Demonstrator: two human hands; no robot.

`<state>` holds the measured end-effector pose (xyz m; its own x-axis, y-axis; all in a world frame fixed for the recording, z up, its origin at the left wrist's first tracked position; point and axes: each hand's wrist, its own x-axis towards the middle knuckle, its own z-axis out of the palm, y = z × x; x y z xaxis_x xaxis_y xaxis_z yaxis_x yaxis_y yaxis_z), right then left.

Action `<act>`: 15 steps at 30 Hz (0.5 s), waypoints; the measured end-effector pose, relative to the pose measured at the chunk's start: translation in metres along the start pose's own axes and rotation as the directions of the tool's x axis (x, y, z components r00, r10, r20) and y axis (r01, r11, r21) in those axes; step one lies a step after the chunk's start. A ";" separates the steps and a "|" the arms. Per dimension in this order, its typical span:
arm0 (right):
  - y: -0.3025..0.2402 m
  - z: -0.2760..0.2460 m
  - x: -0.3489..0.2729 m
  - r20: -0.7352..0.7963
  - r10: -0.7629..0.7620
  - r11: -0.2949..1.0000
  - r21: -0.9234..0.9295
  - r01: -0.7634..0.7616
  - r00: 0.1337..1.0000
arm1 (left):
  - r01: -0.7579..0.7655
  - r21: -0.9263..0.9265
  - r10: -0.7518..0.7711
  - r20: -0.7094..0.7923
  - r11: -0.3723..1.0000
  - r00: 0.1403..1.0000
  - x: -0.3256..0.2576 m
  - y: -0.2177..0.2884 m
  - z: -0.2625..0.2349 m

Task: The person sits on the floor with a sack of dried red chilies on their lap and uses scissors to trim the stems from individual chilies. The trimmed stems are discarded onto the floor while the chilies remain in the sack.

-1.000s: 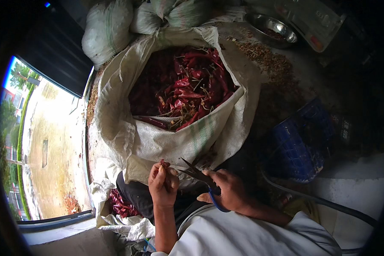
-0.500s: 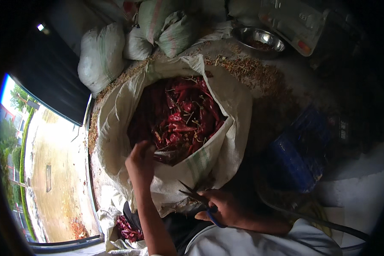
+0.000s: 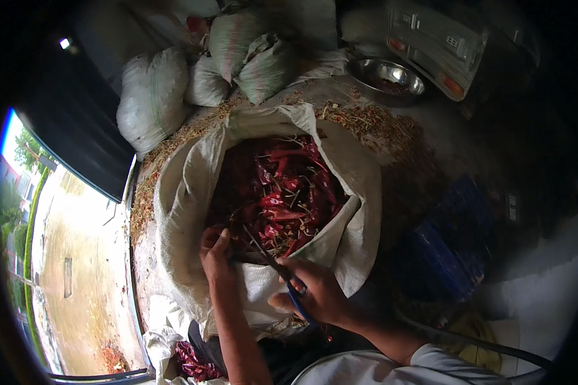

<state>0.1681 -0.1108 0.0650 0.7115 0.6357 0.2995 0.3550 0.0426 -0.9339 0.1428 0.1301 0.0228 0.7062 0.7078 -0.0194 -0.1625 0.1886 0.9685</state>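
A large white woven sack [image 3: 192,192] stands open in front of me, filled with dried red chillies [image 3: 282,186]. My left hand [image 3: 215,253] reaches over the sack's near rim into the chillies, fingers curled down among them; what it grips is hidden. My right hand [image 3: 315,292] holds blue-handled scissors [image 3: 282,276], blades pointing up and left toward the left hand, over the sack's folded front edge.
Several tied white sacks [image 3: 154,96] lie behind the open one. A steel bowl [image 3: 385,78] sits at the back right. Loose chilli stems [image 3: 372,125] litter the ground around the sack. A blue crate [image 3: 449,256] is on the right. More red chillies [image 3: 192,362] lie near my lap.
My left hand went from beside the scissors out into the sack, then drew back to its near rim. My right hand with the scissors rose toward the sack. The view tilted upward.
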 end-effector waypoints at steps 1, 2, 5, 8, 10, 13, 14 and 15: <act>0.000 0.002 0.011 -0.007 -0.002 1.000 -0.004 0.002 1.000 | -0.027 -0.066 0.027 -0.003 0.997 1.000 0.004 -0.003 -0.004; -0.001 0.004 0.021 -0.014 -0.005 1.000 -0.009 0.005 1.000 | -0.043 -0.125 0.040 -0.030 0.991 0.999 0.005 -0.007 -0.009; 0.010 -0.001 0.045 0.016 0.124 0.992 -0.032 -0.124 0.992 | -0.085 -0.247 0.067 -0.080 0.965 0.995 -0.001 -0.002 0.007; 0.024 0.005 0.038 0.040 0.189 0.980 0.052 -0.191 0.981 | -0.092 -0.218 0.073 -0.093 0.972 0.993 -0.006 0.001 0.000; 0.013 -0.001 0.032 0.068 0.149 0.987 0.050 -0.152 0.987 | -0.105 -0.162 0.084 -0.134 0.981 0.987 -0.012 0.003 -0.003; -0.009 -0.015 0.020 0.161 0.206 0.977 0.030 -0.213 0.965 | -0.482 0.544 0.600 -0.050 0.687 0.799 -0.023 0.009 0.011; -0.011 -0.018 0.015 0.181 0.215 0.976 -0.001 -0.218 0.960 | -0.536 0.751 0.734 0.102 0.386 0.672 -0.032 0.017 0.020; -0.010 -0.019 0.010 0.211 0.225 0.971 0.028 -0.236 0.951 | -0.523 0.767 0.723 0.114 0.372 0.681 -0.041 0.027 0.030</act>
<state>0.1830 -0.1190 0.0812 0.6285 0.7771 0.0333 0.1600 -0.0873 -0.9832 0.1305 0.0859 0.0575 0.4421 0.5411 0.7153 0.0994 -0.8222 0.5605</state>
